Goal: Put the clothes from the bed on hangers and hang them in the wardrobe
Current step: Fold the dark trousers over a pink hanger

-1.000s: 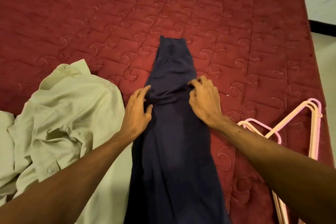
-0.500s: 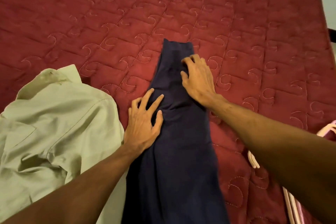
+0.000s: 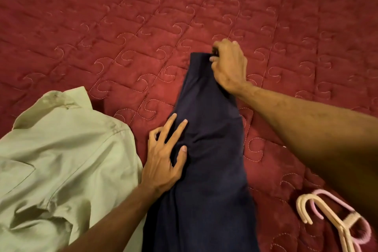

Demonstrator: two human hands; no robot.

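Observation:
Dark navy trousers (image 3: 208, 149) lie lengthwise down the middle of the red quilted bed (image 3: 143, 16), folded narrow. My right hand (image 3: 229, 67) pinches the far end of the trousers at their top right corner. My left hand (image 3: 165, 157) rests flat on the trousers' left edge near the middle, fingers spread. A pale green shirt (image 3: 61, 159) lies crumpled to the left, touching my left forearm. Pink and cream plastic hangers (image 3: 331, 219) lie on the bed at the lower right, partly hidden under my right arm.
The red quilt stretches bare across the far half of the view. The hangers sit close to the bed's near right side. No wardrobe is in view.
My right hand slid up the trousers to their far end and closed on the corner. My left hand stayed pressing on the left edge. The camera leaned forward.

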